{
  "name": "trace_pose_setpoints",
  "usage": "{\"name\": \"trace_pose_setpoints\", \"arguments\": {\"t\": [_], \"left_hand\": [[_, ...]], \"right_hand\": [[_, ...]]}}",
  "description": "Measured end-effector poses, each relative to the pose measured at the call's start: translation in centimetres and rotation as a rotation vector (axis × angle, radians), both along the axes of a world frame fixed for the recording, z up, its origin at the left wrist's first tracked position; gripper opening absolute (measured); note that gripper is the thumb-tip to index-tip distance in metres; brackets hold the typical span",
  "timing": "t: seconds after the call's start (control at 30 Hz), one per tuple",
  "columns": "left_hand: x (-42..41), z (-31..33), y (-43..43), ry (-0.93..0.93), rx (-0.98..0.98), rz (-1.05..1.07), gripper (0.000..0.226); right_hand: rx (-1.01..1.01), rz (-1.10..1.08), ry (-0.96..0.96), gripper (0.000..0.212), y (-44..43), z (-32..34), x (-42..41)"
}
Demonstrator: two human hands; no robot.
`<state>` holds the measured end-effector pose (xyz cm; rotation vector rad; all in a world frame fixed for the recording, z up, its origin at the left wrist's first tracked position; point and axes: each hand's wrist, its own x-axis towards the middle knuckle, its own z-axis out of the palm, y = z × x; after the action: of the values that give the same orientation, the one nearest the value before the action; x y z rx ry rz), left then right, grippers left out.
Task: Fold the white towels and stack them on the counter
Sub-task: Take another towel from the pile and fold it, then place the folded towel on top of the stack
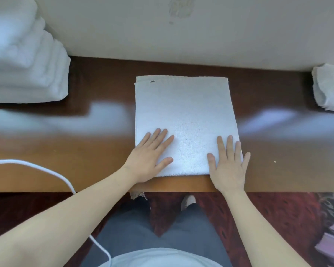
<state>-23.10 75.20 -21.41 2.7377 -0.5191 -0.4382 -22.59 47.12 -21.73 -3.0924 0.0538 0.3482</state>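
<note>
Left hand (149,154): flat, palm down, fingers straight and slightly fanned, thumb out to the side; it presses on the near left corner of the towel, with the heel of the palm lying past the towel's edge on bare wood.
Right hand (229,166): flat, palm down, fingers straight and close together; it presses on the near right corner of the towel, with the little finger lying off the towel's right edge.
Towel (185,116): white terry with a fine looped nap, folded to a smooth rectangle. Stepped layers show along the far edge, and a small dark tag sits at the far left corner.
Towel position: middle of the table (66,143), its near edge just short of the table's near edge and its far edge short of the back edge.
Table surface: polished brown wood, glossy, with pale reflections on either side of the towel.
Stack of folded towels (27,70): white and thick, piled high at the far left corner.
Second pile (330,87): white folded cloth at the far right corner, partly out of view.
Cable (52,173): white, curving over the near left edge.
</note>
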Motion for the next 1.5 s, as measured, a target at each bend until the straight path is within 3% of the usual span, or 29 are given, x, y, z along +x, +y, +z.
{"name": "trace_pose_setpoints", "arguments": {"t": [0.17, 0.37, 0.57, 0.7, 0.8, 0.93, 1.07, 1.23, 1.33, 1.5], "left_hand": [[-5.6, -1.1, -0.9, -0.087, 0.082, -0.017, 0.07], [-9.8, -1.0, -3.0, -0.188, 0.07, 0.171, 0.067], [-10.6, -0.2, -5.4, -0.212, -0.152, 0.456, 0.041], [-10.0, 0.8, -6.8, -0.23, -0.166, 0.602, 0.021], [-9.4, 1.5, -6.7, -0.197, -0.173, 0.675, 0.02], [-7.6, 2.9, -5.8, -0.139, -0.159, 0.699, 0.024], [-4.0, 3.1, -4.1, -0.263, -0.153, 0.64, 0.04], [2.6, 3.6, -1.6, -0.291, -0.131, 0.592, 0.03], [7.6, 4.1, 0.3, -0.218, -0.159, 0.553, 0.028], [14.8, 4.4, 2.3, -0.182, -0.152, 0.495, 0.03]], "right_hand": [[0.041, 0.127, 0.016, 0.071, -1.6, -0.1, -2.5], [0.067, 0.359, -0.008, 0.072, -5.2, 0.0, -3.7], [0.093, 0.429, -0.102, 0.061, -6.6, 0.1, -3.8], [0.074, 0.471, -0.195, 0.055, -6.6, 0.5, -3.1], [0.075, 0.457, -0.228, 0.05, -6.3, 1.1, -2.3], [0.116, 0.421, -0.265, 0.048, -5.4, 2.5, -0.2], [0.191, 0.341, -0.296, 0.047, -3.7, 4.1, 3.3], [0.231, 0.249, -0.296, 0.052, -2.0, 4.6, 8.1], [0.199, 0.173, -0.206, 0.052, -1.4, 4.4, 11.8], [0.166, 0.092, -0.212, 0.055, -0.8, 5.1, 18.3]]}}
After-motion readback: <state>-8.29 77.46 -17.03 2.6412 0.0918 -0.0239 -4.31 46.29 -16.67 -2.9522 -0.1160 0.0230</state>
